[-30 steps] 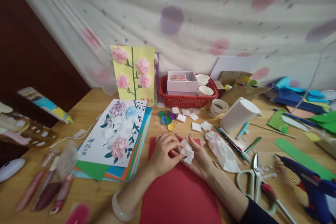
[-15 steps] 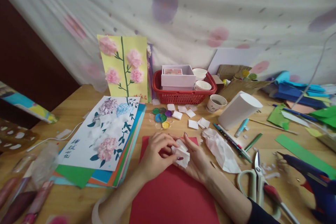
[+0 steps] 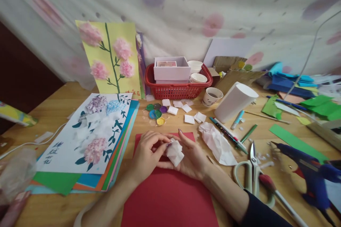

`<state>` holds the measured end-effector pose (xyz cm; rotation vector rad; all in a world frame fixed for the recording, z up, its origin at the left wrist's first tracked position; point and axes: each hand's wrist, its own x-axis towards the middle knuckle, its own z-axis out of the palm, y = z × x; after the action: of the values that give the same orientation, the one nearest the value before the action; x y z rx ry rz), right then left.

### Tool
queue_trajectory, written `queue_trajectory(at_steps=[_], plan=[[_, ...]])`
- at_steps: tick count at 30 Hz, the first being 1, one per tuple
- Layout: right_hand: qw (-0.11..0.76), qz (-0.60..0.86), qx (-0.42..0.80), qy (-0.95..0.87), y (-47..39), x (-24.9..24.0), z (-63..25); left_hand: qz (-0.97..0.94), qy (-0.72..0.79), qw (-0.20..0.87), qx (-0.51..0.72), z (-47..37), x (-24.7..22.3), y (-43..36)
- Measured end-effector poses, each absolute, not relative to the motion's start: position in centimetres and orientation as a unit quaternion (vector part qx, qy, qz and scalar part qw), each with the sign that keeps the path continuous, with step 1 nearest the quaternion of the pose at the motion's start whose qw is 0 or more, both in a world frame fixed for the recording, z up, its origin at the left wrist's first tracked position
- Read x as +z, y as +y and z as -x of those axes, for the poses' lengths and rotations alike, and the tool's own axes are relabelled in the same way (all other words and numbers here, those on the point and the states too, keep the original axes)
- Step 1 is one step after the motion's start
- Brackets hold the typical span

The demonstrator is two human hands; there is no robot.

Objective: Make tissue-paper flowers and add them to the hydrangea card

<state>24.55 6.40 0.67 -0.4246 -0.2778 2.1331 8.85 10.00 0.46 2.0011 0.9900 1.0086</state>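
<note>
White tissue (image 3: 176, 152) part-bunched over red sheet (image 3: 170, 198)

Left hand (image 3: 146, 154) closed in a pinch on it; right hand (image 3: 193, 158) half open, cupped against it. Shaping looks partial — white squares (image 3: 189, 119) ahead of hands lie flat, seemingly unworked. Wooden table (image 3: 53, 110): flower picture (image 3: 94, 149) left, scissors (image 3: 253, 161) right — floral cloth (image 3: 183, 14) behind.

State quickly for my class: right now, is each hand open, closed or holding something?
Left hand: closed, pinching the crumpled white tissue.
Right hand: open, cupped beside the tissue; whether it supports it is unclear.
</note>
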Motion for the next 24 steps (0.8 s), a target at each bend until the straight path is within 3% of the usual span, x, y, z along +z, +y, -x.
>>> queue_trajectory(at_steps=[12,19,24], plan=[[0.462,0.198,0.854,-0.134,6.5,0.0,-24.4,-0.732,0.426,0.357,0.395,-8.3,1.0,10.4],[0.498,0.228,0.826,-0.134,6.5,-0.2,-24.4,-0.835,0.323,0.151,0.419,-8.1,2.2,10.0],[0.510,0.230,0.817,-0.140,6.4,-0.4,-24.2,-0.861,0.314,0.105,0.387,-8.4,2.3,9.8]])
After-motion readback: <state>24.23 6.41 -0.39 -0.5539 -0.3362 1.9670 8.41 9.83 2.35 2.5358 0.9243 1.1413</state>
